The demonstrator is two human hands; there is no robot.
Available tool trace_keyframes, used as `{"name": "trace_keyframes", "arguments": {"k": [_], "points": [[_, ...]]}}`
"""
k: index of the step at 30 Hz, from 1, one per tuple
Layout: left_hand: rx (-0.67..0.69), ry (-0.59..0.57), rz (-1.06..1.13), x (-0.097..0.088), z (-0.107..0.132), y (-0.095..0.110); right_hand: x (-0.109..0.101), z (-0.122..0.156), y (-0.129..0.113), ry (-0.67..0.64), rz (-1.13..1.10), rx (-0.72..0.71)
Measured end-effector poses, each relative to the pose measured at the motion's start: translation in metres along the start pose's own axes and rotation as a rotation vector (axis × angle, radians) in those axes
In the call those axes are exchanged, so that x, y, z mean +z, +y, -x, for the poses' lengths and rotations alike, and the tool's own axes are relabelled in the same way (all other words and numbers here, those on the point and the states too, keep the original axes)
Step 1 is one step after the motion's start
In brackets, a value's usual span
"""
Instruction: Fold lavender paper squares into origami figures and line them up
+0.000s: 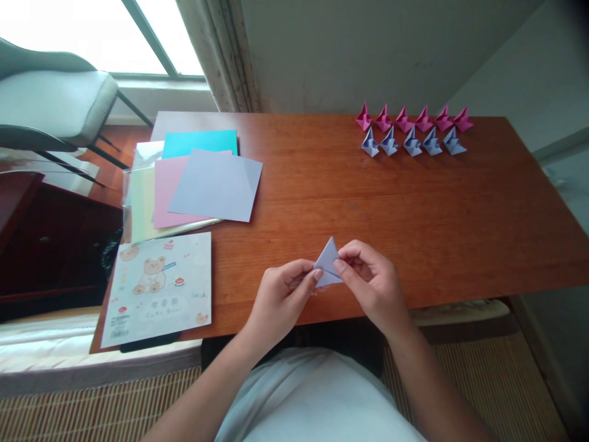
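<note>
A small lavender folded paper (pixel 328 260), triangular with its point facing away from me, is held up near the front edge of the wooden table. My left hand (pixel 286 294) pinches its left corner, thumb on top. On the other side, my right hand (pixel 368 279) grips the right edge between thumb and fingers. Both hands are closed on the paper, and the fingertips beneath it are partly hidden. At the far right stand a row of pink origami pieces (pixel 404 120) and, in front of them, a row of pale lavender origami pieces (pixel 413 143).
On the left of the table (pixel 313 196) lie overlapping sheets: lavender paper (pixel 216 184), pink paper (pixel 163 190), turquoise paper (pixel 200 141) and pale yellow paper (pixel 140 209). Nearer me is a bear-printed sheet (pixel 159 288). A chair (pixel 55 101) stands by the window.
</note>
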State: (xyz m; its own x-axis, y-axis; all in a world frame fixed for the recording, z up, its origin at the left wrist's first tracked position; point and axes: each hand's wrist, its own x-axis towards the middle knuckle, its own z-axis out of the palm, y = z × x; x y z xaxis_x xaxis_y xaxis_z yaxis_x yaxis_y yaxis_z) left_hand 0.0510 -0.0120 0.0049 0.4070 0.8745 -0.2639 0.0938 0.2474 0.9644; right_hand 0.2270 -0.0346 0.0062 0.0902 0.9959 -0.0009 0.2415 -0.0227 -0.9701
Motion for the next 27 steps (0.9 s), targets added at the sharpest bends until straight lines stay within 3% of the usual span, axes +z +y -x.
{"name": "trace_keyframes", "arguments": {"k": [5,13,16,21,27], "points": [[-0.057,-0.130,0.084,0.000,0.001,0.003,-0.001,-0.003,-0.001,-0.059,-0.029,0.053],[-0.123,-0.173,0.149,0.002,0.001,0.005,0.000,-0.007,-0.002,0.063,-0.044,0.113],[-0.191,-0.206,0.275,0.000,0.001,0.004,-0.002,-0.008,0.003,-0.024,-0.208,0.144],[-0.356,-0.338,0.646,-0.003,0.000,0.002,-0.007,-0.008,0.013,-0.277,-0.460,0.112],[-0.435,-0.405,0.909,0.000,-0.001,0.004,-0.007,-0.009,0.015,-0.356,-0.559,0.035]]}}
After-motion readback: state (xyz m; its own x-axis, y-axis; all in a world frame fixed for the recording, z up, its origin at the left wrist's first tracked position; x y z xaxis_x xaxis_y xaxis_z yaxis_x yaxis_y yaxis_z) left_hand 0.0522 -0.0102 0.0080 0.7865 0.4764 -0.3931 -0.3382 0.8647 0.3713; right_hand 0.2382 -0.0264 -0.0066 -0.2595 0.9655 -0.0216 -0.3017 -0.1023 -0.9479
